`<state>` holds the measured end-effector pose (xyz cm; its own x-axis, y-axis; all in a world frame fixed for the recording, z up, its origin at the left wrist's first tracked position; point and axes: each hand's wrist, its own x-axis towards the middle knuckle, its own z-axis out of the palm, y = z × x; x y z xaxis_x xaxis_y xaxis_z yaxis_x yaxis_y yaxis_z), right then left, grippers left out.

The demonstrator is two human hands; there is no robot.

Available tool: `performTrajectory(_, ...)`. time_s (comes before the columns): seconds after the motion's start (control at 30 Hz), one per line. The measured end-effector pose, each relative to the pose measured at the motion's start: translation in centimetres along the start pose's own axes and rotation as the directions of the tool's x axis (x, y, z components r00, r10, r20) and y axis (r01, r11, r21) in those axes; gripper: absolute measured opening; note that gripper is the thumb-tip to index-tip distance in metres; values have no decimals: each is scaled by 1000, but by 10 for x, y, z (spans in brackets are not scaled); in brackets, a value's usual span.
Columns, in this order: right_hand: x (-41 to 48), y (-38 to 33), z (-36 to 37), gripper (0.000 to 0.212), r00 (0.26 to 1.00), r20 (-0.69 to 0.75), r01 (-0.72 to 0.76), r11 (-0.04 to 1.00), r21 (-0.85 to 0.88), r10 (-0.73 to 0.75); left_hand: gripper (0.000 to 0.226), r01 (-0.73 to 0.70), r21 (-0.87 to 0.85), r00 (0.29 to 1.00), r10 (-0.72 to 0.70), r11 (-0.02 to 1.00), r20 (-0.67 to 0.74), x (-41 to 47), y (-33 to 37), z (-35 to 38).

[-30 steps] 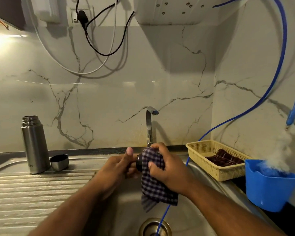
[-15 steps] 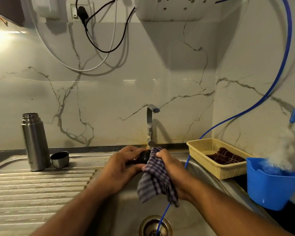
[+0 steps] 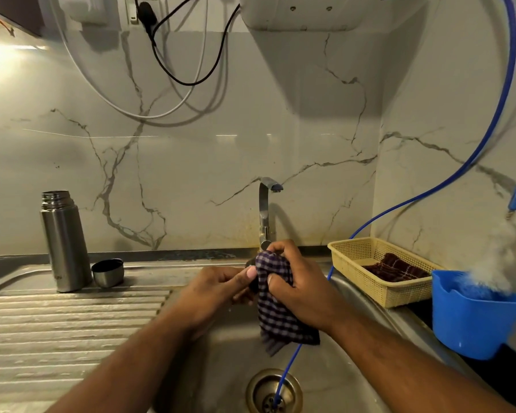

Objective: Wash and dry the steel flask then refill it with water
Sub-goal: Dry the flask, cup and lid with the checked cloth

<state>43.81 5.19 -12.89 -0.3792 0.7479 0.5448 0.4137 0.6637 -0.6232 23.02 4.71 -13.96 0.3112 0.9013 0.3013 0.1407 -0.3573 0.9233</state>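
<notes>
Left grip [image 3: 218,290] holds lid [image 3: 252,287], right grip [image 3: 298,287] cloth [image 3: 276,320], over steel sink [image 3: 221,368].

Single head-worn wide-angle view, looking forward and down into the steel sink [image 3: 221,368], squarely facing the marble back wall [image 3: 191,174] and tap [image 3: 264,210], left hand [image 3: 218,290] and right hand [image 3: 298,290] close below centre, drainboard [image 3: 72,323] left, side wall [image 3: 444,144] right.

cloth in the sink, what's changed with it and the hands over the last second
The right hand has worked the cloth further round the dark part that the left hand holds, so less of it shows. The left thumb, raised before, now presses the cloth. Both grips kept. Flask, cup and basket unmoved.
</notes>
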Motion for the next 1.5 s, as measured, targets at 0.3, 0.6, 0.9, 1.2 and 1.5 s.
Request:
performTrajectory(0.3, 5, 6, 3, 48, 774, 334, -591, 424, 686, 538, 49, -245, 512, 944, 323, 823, -69, -1, 11, 10)
performTrajectory(0.6, -1, 6, -1, 35, 995, 30, 100, 993, -55, -99, 64, 159, -149, 987, -153, 976, 54, -1, 5, 3)
performTrajectory(0.9, 7, -4, 7, 37, 835, 106, -444, 546, 710, 541, 37, -283, 535, 947, 321, 796, 23, 0, 13, 14)
performTrajectory(1.2, 6, -6, 13, 53, 903, 40, -383, 759, 526, 428, 26, -105, 336, 974, 165, 936, -158, -2, 7, 19)
performTrajectory(1.5, -1, -4, 18, 52, 984, -145, -90, 993, 83, 101, 51, -19, -67, 996, 14, 998, -84, 4, 0, 6)
